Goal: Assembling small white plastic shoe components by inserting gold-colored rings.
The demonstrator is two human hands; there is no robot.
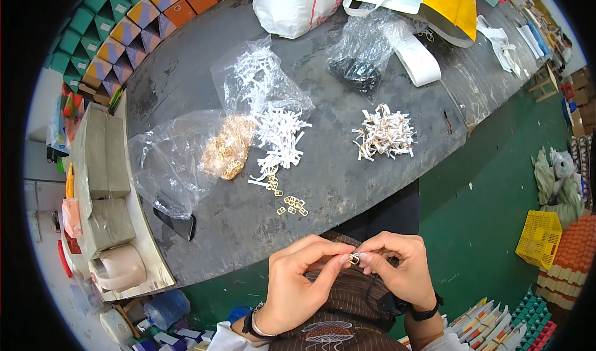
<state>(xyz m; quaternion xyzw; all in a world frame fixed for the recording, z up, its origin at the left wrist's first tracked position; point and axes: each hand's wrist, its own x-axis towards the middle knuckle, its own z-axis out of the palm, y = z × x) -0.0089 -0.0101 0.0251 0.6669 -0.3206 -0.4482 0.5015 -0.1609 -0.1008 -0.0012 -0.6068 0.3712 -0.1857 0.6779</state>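
In front of my body, the fingertips of both hands meet at a small gold-coloured buckle [354, 260]. My left hand [307, 279] is closed, pinching it between thumb and forefinger. On its other side my right hand [399, 269] is closed too, thumb and forefinger pressed at the buckle; a pale bit there is too small to name. Beyond my hands, several loose gold buckles [292, 206] lie on the dark table [323, 202]. Behind them is a heap of white strips [280, 137]. Farther right sits a pile of white strips with gold pieces among them [386, 134].
Clear plastic bags hold gold buckles [230, 141] and white strips [253, 72]. A dark phone [175, 224] lies near the table's left edge. At the back are a bag of black items [359, 72], a white sack [295, 6] and a white roll [417, 59].
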